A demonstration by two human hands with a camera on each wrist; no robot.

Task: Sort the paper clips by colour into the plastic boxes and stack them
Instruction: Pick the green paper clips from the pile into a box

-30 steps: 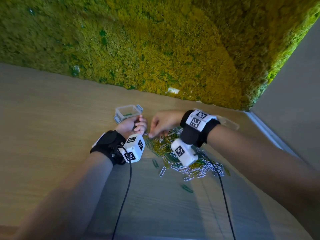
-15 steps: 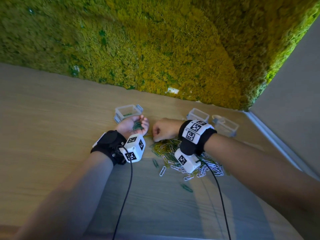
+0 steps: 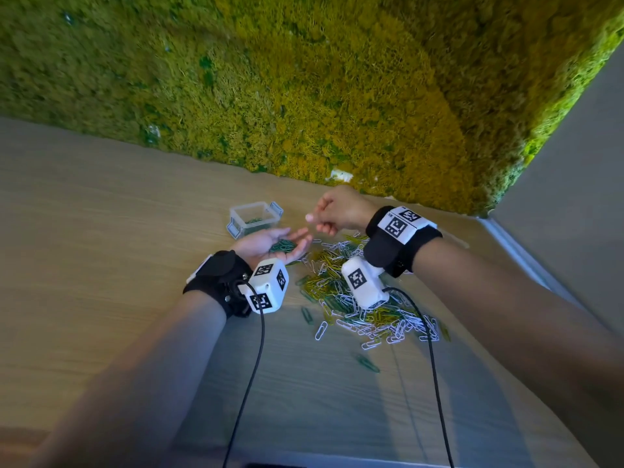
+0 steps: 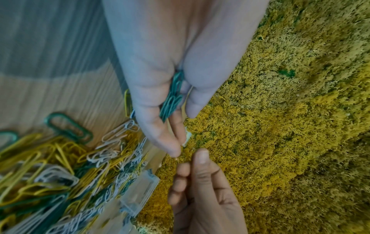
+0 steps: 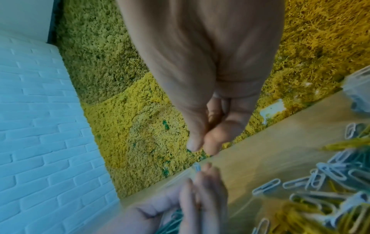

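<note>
Cupping green paper clips (image 3: 283, 246) in my upturned left hand (image 3: 270, 243), fingers relaxed, I should tip them low over the plastic box (image 3: 254, 216) just beyond. My right hand (image 3: 337, 211) hovers above with thumb and forefinger together; whether they pinch a clip I cannot tell. Mixed pile (image 3: 358, 298) lies beneath.
</note>
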